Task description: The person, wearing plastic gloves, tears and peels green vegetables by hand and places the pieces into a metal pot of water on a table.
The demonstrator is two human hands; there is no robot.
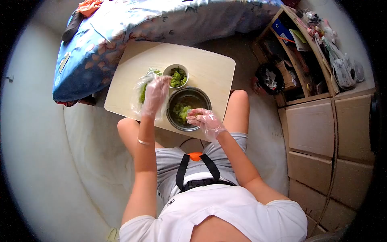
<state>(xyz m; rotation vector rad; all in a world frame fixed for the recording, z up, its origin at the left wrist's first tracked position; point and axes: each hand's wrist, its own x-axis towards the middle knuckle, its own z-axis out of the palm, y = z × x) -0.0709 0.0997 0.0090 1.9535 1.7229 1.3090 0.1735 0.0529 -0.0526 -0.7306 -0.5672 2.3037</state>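
Observation:
My left hand [156, 94], in a clear plastic glove, is raised between a clear plastic bag [139, 89] of leafy greens and a white bowl [187, 71]. Its fingers are drawn together near the bowl's left rim; what they hold, if anything, is too small to make out. Chopped greens [177, 77] fill much of the bowl. Over the right side of a metal basin [209, 103] is my right hand [204, 121], also gloved, fingertips pinched; anything between them is unclear. Light green leaf pieces [182, 111] lie in the basin.
A low pale table [219, 68] stands before my knees, against a bed with a blue floral cover [90, 60]. To the right are a black-lined bin [269, 78], a wooden shelf [308, 97] with papers and bags, and cardboard-coloured boxes [312, 129].

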